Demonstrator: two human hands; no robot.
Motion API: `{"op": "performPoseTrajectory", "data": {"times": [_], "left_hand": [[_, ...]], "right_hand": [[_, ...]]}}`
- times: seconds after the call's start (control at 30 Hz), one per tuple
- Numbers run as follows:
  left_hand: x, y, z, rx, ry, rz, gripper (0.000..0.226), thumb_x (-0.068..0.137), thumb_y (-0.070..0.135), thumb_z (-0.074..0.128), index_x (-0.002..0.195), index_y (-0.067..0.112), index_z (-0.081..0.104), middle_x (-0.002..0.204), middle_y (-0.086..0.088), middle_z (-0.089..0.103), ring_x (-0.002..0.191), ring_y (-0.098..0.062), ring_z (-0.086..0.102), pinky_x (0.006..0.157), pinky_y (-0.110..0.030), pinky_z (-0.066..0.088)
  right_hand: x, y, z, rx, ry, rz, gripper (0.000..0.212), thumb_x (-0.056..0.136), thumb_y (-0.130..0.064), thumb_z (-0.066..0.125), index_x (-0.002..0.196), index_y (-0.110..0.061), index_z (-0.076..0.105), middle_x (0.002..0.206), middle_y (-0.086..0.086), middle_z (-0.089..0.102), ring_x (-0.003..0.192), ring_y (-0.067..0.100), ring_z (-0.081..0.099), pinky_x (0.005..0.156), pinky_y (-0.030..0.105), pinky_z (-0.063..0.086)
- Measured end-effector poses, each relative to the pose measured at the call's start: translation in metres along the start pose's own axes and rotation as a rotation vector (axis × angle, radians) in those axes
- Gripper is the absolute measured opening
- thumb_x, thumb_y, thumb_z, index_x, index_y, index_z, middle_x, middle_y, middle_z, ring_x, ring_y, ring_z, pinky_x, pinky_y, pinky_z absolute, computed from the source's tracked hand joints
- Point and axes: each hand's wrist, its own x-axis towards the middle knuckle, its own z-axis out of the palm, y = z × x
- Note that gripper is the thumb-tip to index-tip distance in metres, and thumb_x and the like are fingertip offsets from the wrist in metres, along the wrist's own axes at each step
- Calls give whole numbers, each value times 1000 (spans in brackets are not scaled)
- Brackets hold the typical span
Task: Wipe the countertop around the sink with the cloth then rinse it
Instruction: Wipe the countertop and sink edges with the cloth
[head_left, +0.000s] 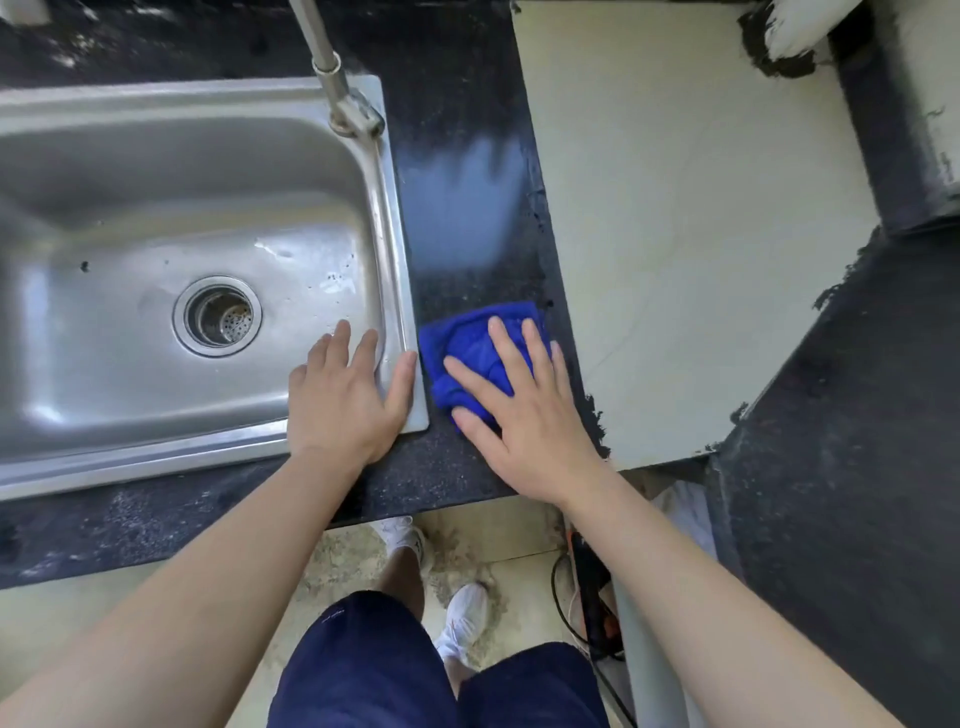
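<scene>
Black countertop (glossy streak), tiled floor.

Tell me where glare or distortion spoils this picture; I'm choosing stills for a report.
Head view: a pale sheen of reflected light sits on the dark countertop beyond the cloth; bright highlights streak the sink; the wide lens bows the sink's rim and the counter edges; the left hand and right hand look sharp.

One sink, one faucet, one blue cloth, two hands, two shoes.
</scene>
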Motion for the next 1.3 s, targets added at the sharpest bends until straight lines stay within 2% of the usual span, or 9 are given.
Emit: {"op": "performPoseTrajectory", "data": {"times": [0.13, 0.27, 0.43, 0.53, 0.67, 0.83, 1.07, 1.2, 1.3], "left_hand": [[1, 1, 0, 1, 10, 18, 82, 91, 69, 13, 144, 18, 49, 156, -17, 37, 142, -36, 34, 111, -51, 31], [2, 0, 1, 12, 9, 16, 82, 90, 71, 13, 144, 20, 49, 157, -15, 37, 144, -34, 32, 112, -51, 29], [1, 0, 0, 12, -5, 18, 75, 97, 69, 18, 149, 21, 42, 161, -12, 30, 147, -32, 26, 115, -50, 25], [1, 0, -1, 5, 2, 11, 75, 97, 69, 18, 149, 22, 40, 161, -12, 29, 148, -31, 24, 116, -50, 24], [-1, 1, -2, -10, 14, 4, 75, 97, 69, 18, 150, 20, 39, 161, -13, 28, 148, -32, 23, 116, -50, 23], [-4, -1, -1, -7, 26, 8, 72, 99, 65, 19, 152, 20, 35, 163, -15, 23, 150, -33, 19, 118, -53, 20], [-58, -12, 3, -48, 222, 138, 65, 102, 53, 24, 154, 15, 32, 163, -20, 20, 151, -36, 16, 117, -61, 14], [-114, -28, 23, 97, 195, 234, 65, 102, 53, 26, 156, 16, 31, 164, -20, 16, 152, -36, 12, 118, -62, 12], [-133, -39, 37, 130, 133, 215, 68, 102, 55, 21, 158, 17, 24, 166, -18, 9, 154, -32, 4, 120, -62, 7]], "right_hand": [[-6, 19, -9, -38, -48, 2, 58, 98, -66, 28, 154, -51, 23, 169, 0, -7, 154, 30, -16, 123, 55, -6], [79, 25, -33, -26, 25, 176, 57, 99, -65, 32, 154, -51, 23, 169, 5, -7, 153, 34, -15, 123, 55, -8], [159, 7, -50, -2, 15, 304, 58, 102, -62, 22, 157, -46, 15, 168, 9, -14, 151, 40, -21, 122, 57, -10], [123, -5, -30, 21, 64, 236, 56, 103, -59, 25, 157, -44, 22, 169, 8, -9, 152, 39, -17, 122, 56, -8], [20, -9, 7, 47, 129, 136, 53, 101, -59, 32, 153, -44, 35, 169, 8, 4, 154, 38, -7, 124, 57, -1], [-78, -1, 30, 37, 55, 101, 52, 101, -60, 34, 151, -47, 36, 169, 3, 4, 155, 32, -8, 124, 58, 2], [1, -11, 5, 24, 54, 234, 53, 102, -59, 31, 154, -49, 26, 169, 6, -6, 152, 37, -14, 123, 55, -7], [38, -34, 3, 46, 57, 271, 54, 103, -56, 28, 156, -44, 25, 169, 7, -9, 152, 40, -16, 122, 57, -9], [10, -44, 14, 65, 71, 237, 53, 104, -55, 29, 155, -42, 29, 169, 7, -5, 152, 38, -14, 123, 57, -7]]}}
